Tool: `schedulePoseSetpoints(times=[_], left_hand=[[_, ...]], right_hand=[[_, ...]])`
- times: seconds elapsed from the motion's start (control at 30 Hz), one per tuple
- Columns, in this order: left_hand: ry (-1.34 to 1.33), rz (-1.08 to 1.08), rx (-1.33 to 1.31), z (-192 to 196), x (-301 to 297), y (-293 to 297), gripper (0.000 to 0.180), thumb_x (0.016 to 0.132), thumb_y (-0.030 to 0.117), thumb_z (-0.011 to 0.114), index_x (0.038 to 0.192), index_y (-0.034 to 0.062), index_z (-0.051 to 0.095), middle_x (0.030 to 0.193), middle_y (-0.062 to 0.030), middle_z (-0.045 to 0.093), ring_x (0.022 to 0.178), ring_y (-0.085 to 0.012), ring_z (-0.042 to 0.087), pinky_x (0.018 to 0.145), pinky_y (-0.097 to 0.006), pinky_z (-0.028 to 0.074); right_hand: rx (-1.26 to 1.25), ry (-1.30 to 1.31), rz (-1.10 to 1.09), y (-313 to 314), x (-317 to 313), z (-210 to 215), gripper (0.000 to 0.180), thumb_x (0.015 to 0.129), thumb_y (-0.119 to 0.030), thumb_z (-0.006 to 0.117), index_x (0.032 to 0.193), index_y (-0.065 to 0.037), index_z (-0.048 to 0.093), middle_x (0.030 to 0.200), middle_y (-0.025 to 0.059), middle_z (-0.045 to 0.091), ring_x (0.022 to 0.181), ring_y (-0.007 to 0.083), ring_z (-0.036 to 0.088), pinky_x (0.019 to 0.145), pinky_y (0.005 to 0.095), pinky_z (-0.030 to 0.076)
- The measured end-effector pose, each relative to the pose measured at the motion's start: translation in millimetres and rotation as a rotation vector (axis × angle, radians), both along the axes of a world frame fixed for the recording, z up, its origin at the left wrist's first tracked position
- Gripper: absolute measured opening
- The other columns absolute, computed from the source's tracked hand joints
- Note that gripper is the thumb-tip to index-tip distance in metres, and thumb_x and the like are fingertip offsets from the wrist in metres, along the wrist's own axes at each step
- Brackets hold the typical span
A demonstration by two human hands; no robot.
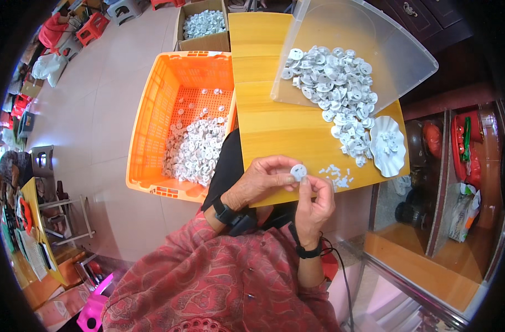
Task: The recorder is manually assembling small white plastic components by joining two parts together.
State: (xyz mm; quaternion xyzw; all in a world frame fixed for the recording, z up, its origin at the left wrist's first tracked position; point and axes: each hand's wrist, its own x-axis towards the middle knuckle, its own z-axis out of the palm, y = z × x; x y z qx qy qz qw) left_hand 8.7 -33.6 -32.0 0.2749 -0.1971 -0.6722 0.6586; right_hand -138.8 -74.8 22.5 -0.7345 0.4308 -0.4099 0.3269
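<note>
My left hand [255, 181] pinches a round white plastic piece [298, 172] between thumb and fingers, just above the near edge of the yellow wooden table [263, 122]. Against the lower edge of that piece, my right hand [314, 206] has its thumb and forefinger pressed together; whatever is between them is too small to make out. Small white plastic pins [334, 172] lie scattered beyond my right fingers. Farther back, a heap of white plastic parts [333, 80] spills from a clear plastic tray [399, 55] onto the tabletop. A wavy-edged white dish [381, 161] holds more small white pieces.
Left of the table stands an orange crate [147, 127] with many white round pieces inside. Behind it is a cardboard box [216, 42] of pale parts. Shelves [439, 182] with packages flank the right side. A black cable [348, 276] hangs near my right wrist.
</note>
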Motion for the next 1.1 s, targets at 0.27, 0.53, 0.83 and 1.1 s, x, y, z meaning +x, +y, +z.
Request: schedulePoseSetpoints(times=[0.27, 0.53, 0.83, 1.1], left_hand=[[-0.029, 0.044, -0.008, 2.3, -1.1, 0.9, 0.032, 0.091, 0.0, 0.068, 0.123, -0.0018, 0.062, 0.114, -0.0108, 0.068, 0.105, -0.0181, 0.067, 0.093, -0.032, 0.055], [-0.102, 0.061, -0.033, 3.2, -1.1, 2.4, 0.031, 0.09, -0.002, 0.069, 0.12, -0.0013, 0.064, 0.111, -0.009, 0.07, 0.103, -0.0154, 0.067, 0.092, -0.03, 0.055], [-0.124, 0.068, 0.016, 5.2, -3.0, 2.3, 0.03, 0.09, -0.001, 0.07, 0.119, -0.0016, 0.064, 0.108, -0.0079, 0.07, 0.1, -0.0142, 0.067, 0.091, -0.029, 0.055], [-0.148, 0.083, -0.006, 2.6, -4.9, 2.9, 0.029, 0.089, -0.002, 0.071, 0.117, -0.0018, 0.065, 0.106, -0.0069, 0.071, 0.098, -0.0126, 0.068, 0.089, -0.027, 0.055]], right_hand=[[-0.138, 0.064, 0.021, 3.8, 4.3, -2.7, 0.009, 0.09, -0.002, 0.068, 0.094, -0.001, 0.06, 0.088, 0.0105, 0.061, 0.07, 0.0202, 0.061, 0.064, 0.0324, 0.051], [-0.033, 0.096, 0.091, 0.5, 0.6, -1.3, 0.007, 0.09, -0.002, 0.066, 0.095, -0.001, 0.06, 0.088, 0.0102, 0.062, 0.074, 0.0215, 0.061, 0.067, 0.0331, 0.051], [0.005, 0.077, 0.089, 2.1, -3.7, 1.6, 0.007, 0.092, -0.003, 0.064, 0.095, -0.001, 0.059, 0.088, 0.0111, 0.061, 0.074, 0.0223, 0.061, 0.067, 0.0337, 0.051], [-0.104, 0.151, 0.117, 3.4, -0.5, -4.0, 0.009, 0.093, -0.003, 0.062, 0.096, -0.002, 0.053, 0.087, 0.0138, 0.056, 0.073, 0.0283, 0.058, 0.063, 0.0387, 0.047]])
